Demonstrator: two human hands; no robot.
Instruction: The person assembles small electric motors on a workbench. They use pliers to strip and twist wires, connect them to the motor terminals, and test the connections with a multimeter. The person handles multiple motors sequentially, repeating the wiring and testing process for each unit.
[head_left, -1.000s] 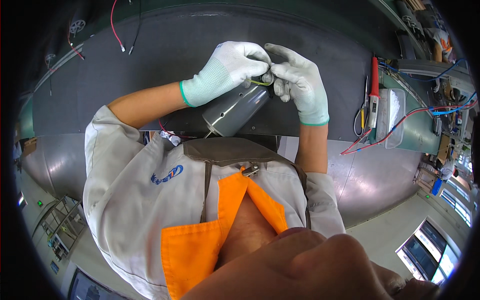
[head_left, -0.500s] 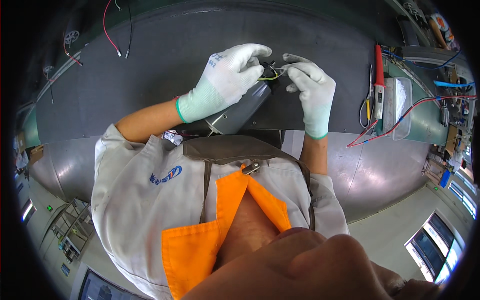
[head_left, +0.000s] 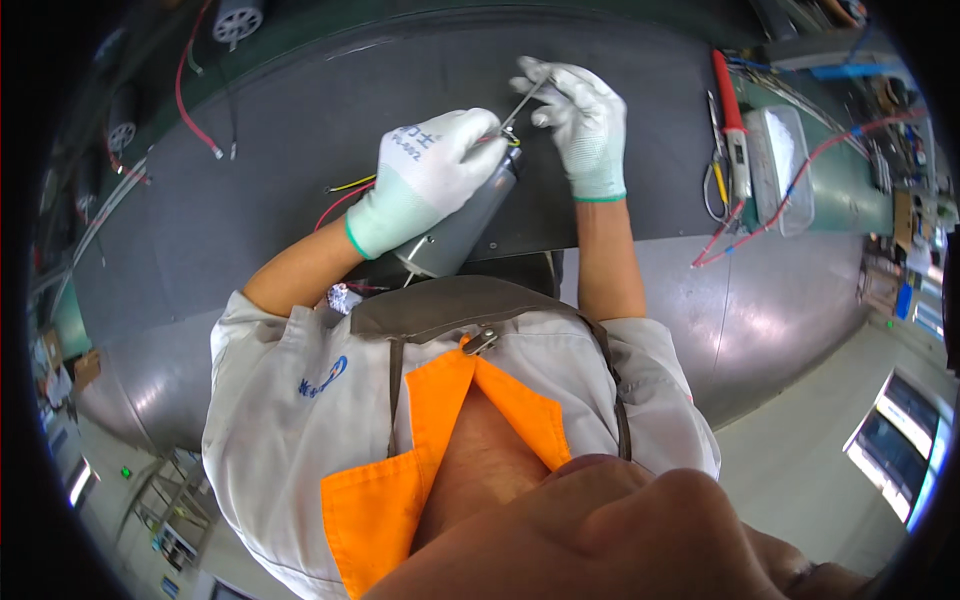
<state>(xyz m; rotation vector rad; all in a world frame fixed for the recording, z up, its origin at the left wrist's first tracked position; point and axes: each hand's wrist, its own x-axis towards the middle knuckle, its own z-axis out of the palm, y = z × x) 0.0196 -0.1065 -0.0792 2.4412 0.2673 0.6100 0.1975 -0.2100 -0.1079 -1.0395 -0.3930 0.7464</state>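
A grey cylindrical motor (head_left: 458, 232) lies tilted on the dark bench mat, its far end pointing up and to the right. At that end my left hand (head_left: 430, 165), in a white knit glove, has thumb and forefinger closed on the wires (head_left: 512, 137); the fingertips partly hide them. A thin pale strip that looks like a cable tie (head_left: 522, 106) runs from there up to my right hand (head_left: 585, 115). That gloved hand pinches the strip's upper end. Yellow and red wires (head_left: 350, 186) come out on the left side of my left wrist.
At the right lie a red-handled tool (head_left: 728, 100), yellow-handled scissors (head_left: 718, 180) and a clear plastic box (head_left: 797, 205) with white contents. A red cable (head_left: 800, 175) crosses the box. Far left, red and black leads (head_left: 190, 120) hang near another motor (head_left: 238, 20).
My right hand has moved up and left, pulling the pale strip out straight from the wires. My left hand stays at the motor's end. The whole view has shifted a little.
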